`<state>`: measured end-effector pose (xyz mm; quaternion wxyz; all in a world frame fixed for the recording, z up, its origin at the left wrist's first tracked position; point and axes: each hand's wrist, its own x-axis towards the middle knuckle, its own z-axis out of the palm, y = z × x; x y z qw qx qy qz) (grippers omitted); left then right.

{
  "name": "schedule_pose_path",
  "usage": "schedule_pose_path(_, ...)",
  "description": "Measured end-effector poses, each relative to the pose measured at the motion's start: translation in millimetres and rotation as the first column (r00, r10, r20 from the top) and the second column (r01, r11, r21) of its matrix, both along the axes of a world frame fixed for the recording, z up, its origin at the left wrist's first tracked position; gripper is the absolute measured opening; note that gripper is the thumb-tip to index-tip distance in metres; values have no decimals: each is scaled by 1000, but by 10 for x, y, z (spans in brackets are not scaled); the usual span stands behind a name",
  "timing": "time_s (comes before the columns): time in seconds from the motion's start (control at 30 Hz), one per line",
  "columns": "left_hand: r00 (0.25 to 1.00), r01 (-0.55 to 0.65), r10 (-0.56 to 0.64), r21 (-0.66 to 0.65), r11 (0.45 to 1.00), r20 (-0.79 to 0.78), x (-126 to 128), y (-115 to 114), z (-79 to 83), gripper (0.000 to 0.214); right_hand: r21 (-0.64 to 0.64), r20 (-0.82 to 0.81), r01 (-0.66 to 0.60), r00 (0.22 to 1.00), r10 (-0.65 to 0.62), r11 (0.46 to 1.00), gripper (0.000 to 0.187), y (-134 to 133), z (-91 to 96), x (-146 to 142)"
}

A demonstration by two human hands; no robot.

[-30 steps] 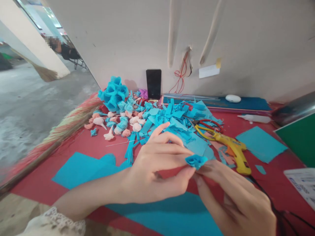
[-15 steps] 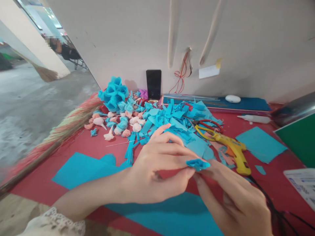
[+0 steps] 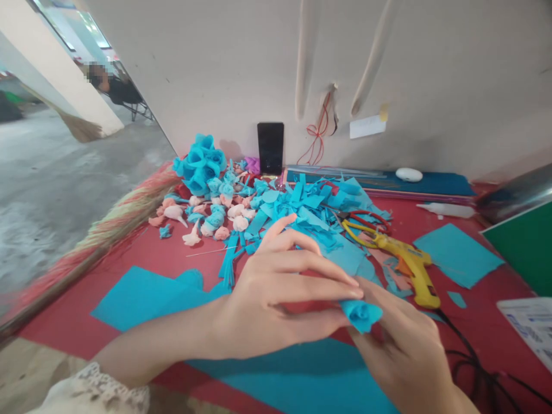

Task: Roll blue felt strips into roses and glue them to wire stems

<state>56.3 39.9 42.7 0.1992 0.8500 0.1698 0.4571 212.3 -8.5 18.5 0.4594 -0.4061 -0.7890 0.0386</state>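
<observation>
Head: blue paper flower [image 3: 363,316] (curled) between fingers [image 3: 350,292].

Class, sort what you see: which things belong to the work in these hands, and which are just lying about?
Likely part of the work:
blue paper flower, pinched by left hand, right hand close behind
blue paper sheets
cut blue paper pieces
yellow hot-glue gun

Likely just lying about:
black smartphone
red cord
straw broom

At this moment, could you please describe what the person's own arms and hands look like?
The left hand and right hand are bare, the fingers included. A whitish sleeve with a scalloped lace edge ends on the left forearm; no sleeve shows on the right side.
</observation>
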Motion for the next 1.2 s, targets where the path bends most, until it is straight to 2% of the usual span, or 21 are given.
schedule_pose_path(0.37,998,9,-3,-102,995,61,0,-25,-33,11,24,5,27,1000,-28,999,17,29,31,-10)
schedule_pose_path(0.53,997,-21,25,-64,998,68,13,-17,-47,9,15,1,29,1000,-29,999,19,21,19,-1)
schedule_pose_path(0.73,1000,-17,17,-4,1000,19,35,2,-36,25,25,2,40,999,-40,999,19,-6,-28,59)
schedule_pose_path(0.87,999,-11,12,-33,999,47,37,4,-29,21,45,24,55,998,-56,997,22,-3,-43,68)
schedule_pose_path(1.03,1000,-24,25,35,999,-14,24,12,-17,6,92,37,28,999,-31,995,22,22,8,26)
schedule_pose_path(1.2,1000,-4,5,18,1000,-22,0,8,-25,3,94,34,10,999,-14,996,20,23,42,19)
